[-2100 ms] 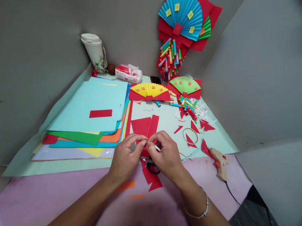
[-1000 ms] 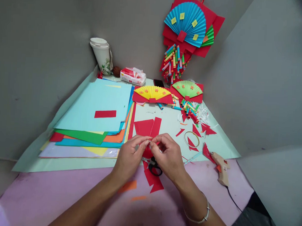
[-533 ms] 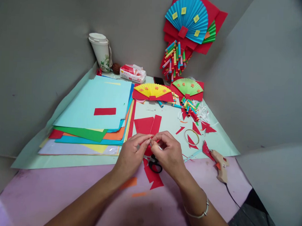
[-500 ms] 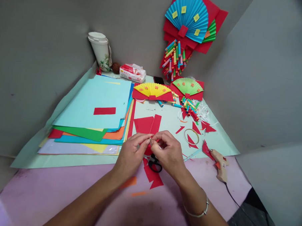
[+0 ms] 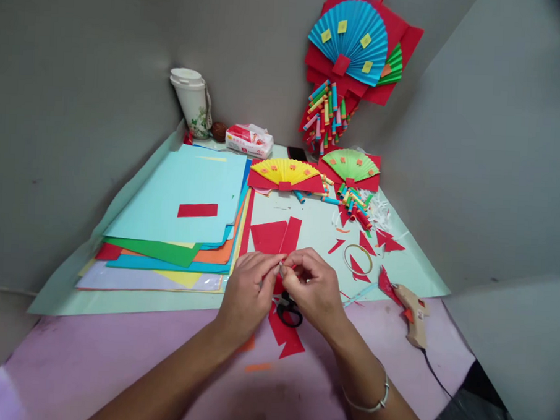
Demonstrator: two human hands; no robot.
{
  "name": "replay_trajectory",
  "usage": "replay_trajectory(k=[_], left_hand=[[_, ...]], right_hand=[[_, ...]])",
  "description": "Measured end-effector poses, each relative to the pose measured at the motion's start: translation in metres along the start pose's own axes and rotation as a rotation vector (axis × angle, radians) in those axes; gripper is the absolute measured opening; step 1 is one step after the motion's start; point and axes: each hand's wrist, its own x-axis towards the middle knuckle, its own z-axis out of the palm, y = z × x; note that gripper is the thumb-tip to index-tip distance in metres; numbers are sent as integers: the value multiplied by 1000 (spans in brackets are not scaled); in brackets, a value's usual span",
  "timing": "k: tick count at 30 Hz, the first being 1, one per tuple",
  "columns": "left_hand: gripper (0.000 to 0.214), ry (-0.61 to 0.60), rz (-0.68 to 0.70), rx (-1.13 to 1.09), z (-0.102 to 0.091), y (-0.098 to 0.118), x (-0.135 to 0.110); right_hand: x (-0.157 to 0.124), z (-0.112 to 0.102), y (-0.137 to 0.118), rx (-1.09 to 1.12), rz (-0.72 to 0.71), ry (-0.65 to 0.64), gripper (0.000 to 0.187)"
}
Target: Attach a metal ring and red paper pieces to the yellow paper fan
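My left hand (image 5: 251, 289) and my right hand (image 5: 312, 286) meet over the front of the mat, thumbs and forefingers pinched together fingertip to fingertip. Whatever small thing is between them is mostly covered; only a pale speck shows at the tips. Beneath my hands lie black-handled scissors (image 5: 289, 311), their blades hidden. A notched red paper scrap (image 5: 287, 340) extends below the scissors toward me. Just beyond my fingers rest a red paper piece (image 5: 268, 235) and a red strip (image 5: 291, 234).
Stacked coloured paper (image 5: 174, 193) fills the left side. Yellow (image 5: 286, 172) and green (image 5: 350, 164) paper fans lie at the back, before a hanging blue fan (image 5: 352, 43). On the right are a tape ring (image 5: 358, 259), red scraps and a glue gun (image 5: 413, 312) with its cord.
The whole view has shifted slightly, so everything appears a little lower and to the right. Both hands keep their pinch at nearly the same spot over the scissors.
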Motion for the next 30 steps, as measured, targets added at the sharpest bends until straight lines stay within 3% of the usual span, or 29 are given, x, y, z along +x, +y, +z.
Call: replay_trajectory(k=[15,30], left_hand=[[19,140,-11,-20,0,10,-5],[18,89,-134,-93,0,12,-8]], right_hand=[[-5,-10,-9,-26,-92,-46,9],[-7,-5,-5,-4,-24,-20,8]])
